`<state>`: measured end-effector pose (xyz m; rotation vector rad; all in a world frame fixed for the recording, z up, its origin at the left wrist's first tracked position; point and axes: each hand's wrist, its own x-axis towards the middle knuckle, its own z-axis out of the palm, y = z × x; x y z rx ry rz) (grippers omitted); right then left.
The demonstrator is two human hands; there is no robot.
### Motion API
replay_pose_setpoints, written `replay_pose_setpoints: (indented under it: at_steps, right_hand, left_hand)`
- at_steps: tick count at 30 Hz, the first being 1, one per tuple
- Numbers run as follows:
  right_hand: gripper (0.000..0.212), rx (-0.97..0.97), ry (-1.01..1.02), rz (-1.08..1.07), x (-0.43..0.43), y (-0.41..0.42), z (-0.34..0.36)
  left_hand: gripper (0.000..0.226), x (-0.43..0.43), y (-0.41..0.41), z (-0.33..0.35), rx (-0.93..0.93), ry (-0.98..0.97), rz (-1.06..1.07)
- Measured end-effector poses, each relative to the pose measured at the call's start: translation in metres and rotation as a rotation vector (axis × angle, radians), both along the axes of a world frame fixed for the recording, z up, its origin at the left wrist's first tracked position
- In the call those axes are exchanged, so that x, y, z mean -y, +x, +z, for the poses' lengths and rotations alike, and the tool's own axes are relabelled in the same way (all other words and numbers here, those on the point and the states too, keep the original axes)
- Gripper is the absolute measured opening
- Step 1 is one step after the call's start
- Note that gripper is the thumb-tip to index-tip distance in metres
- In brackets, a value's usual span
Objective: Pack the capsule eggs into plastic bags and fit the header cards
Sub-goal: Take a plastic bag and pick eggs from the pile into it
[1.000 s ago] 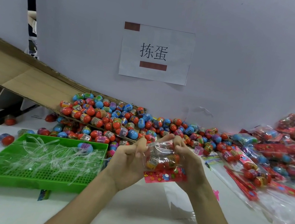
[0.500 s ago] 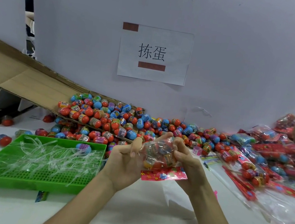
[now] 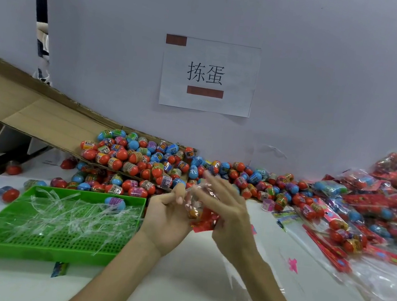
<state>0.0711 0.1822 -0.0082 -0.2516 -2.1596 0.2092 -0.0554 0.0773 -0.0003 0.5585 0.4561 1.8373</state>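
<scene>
The fingers point(image 3: 180, 193) of the left hand point(image 3: 170, 214) were curled round one side of a small plastic bag point(image 3: 197, 196). The bag was gripped there, presumably so that it was kept steady at chest height above the counter point(image 3: 185, 289). The fingers point(image 3: 215, 186) of the right hand point(image 3: 230, 216) were shown straight and motion-blurred, laid along the far side of the bag; no pinch could be made out, and the thumb was hidden. This flat contact was judged to serve for smoothing or pressing the film rather than for carrying.

The bag was held between the two hands, clear of the counter. Its long axis ran steeply, tilted slightly away from the viewer. The red header card point(image 3: 203, 223) was at the lower, nearer end and the clear film pointed up and away. At least one orange capsule egg point(image 3: 192, 212) was visible inside, just above the card; the count could not be told.

To the left, a green tray point(image 3: 45, 255) of clear plastic strips point(image 3: 73, 217) was placed near the left hand. Behind, loose capsule eggs point(image 3: 140, 160) were heaped at the foot of a sloped cardboard flap point(image 3: 44, 116). To the right, finished packs point(image 3: 351, 217) were piled well apart from the loose stock.
</scene>
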Motion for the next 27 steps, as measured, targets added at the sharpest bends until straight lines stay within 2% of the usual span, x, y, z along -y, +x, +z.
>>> replay_pose_setpoints:
  at_steps: [5,10,14,18,21,24,26,27]
  right_hand:
    - [0.095,0.132,0.025,-0.014,0.004,-0.004,-0.005]
    - [0.089,0.074,0.072,0.002,0.014,-0.009,-0.005]
    - [0.081,0.049,0.056,0.019,0.016,-0.009,-0.01]
    - [0.068,-0.021,0.088,-0.006,0.016,-0.008,-0.011]
    - [0.06,-0.024,0.125,0.027,0.021,-0.007,-0.012]
    - [0.079,0.037,0.058,0.055,0.027,-0.008,-0.011]
    - [0.095,0.067,0.037,0.027,0.027,-0.009,-0.01]
    - [0.096,0.09,0.051,0.01,0.027,-0.009,-0.009]
  left_hand:
    - [0.034,0.001,-0.003,0.005,0.029,0.037,0.024]
    - [0.047,0.005,-0.016,0.009,0.172,0.064,0.063]
    - [0.049,0.007,-0.016,0.008,0.13,0.03,0.089]
    - [0.055,0.004,-0.011,0.003,0.185,-0.01,0.049]
    - [0.045,0.002,-0.012,0.003,0.206,-0.038,0.052]
    - [0.027,0.002,-0.012,0.005,0.182,-0.039,0.071]
    - [0.026,0.002,-0.009,0.005,0.179,-0.047,0.059]
    - [0.025,0.003,-0.008,0.005,0.17,-0.061,0.052]
